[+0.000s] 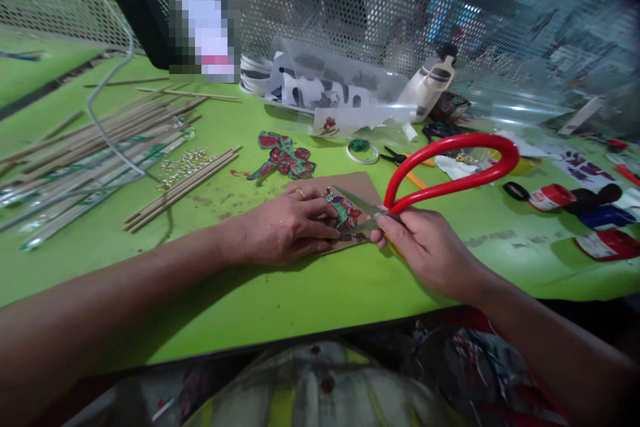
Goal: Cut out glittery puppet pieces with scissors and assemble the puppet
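Clenched around the red-handled scissors, my right hand has the blades parted over a glittery cutout. Flat on the cardboard, my left hand pins that cutout down, fingers hiding its edge.

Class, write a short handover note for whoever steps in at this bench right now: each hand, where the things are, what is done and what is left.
Left hand: flat on the glittery red-green cutout, pressing it onto the brown card.
Right hand: gripping the red-handled scissors, blades open at the cutout's edge.
Another flower cutout lies on the green table behind the card; bamboo sticks sit to the left.
Done: one cutout looks finished.
Left: apparently, trimming the piece under the blades.
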Demonstrator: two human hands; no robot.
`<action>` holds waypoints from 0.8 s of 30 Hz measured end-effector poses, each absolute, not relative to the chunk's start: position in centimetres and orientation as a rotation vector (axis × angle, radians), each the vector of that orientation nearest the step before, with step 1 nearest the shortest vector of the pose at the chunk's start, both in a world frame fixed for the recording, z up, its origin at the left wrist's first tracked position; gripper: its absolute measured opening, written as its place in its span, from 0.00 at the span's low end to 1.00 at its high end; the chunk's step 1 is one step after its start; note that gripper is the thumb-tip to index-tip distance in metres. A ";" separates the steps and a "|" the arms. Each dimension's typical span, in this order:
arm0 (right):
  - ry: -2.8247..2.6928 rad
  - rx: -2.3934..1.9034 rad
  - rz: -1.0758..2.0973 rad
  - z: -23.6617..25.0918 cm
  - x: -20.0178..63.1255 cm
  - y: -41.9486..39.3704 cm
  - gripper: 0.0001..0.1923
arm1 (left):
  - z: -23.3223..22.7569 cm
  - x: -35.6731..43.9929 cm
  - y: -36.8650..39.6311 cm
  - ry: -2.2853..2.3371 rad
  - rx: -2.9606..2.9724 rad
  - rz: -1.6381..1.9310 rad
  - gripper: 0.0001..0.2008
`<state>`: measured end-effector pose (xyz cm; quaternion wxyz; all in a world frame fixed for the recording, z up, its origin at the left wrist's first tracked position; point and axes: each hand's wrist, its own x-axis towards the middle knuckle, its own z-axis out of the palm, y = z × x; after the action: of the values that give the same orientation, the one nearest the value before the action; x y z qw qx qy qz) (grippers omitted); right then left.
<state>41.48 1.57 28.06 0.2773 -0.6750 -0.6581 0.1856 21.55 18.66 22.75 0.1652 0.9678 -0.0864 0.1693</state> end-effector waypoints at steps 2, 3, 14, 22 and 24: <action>-1.768 -1.810 0.496 28.1 41.4 1.5 0.17 | 22.7 21.6 18.7 -0.248 2.755 0.483 0.12; -1.770 -1.809 0.497 28.2 41.4 1.5 0.17 | 22.7 21.6 18.7 -0.249 2.755 0.483 0.13; -1.773 -1.808 0.468 28.0 41.2 1.4 0.18 | 22.5 21.5 18.8 -0.266 2.763 0.478 0.13; -1.748 -1.814 0.461 27.9 41.1 1.2 0.17 | 22.6 21.5 18.8 -0.265 2.761 0.459 0.13; -1.735 -1.820 0.467 27.9 41.1 1.1 0.17 | 22.6 21.5 18.8 -0.268 2.759 0.459 0.13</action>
<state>41.07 1.14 27.87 0.2880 -0.6815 -0.6497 0.1748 21.46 18.82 22.59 0.1652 0.9684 -0.0940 0.1613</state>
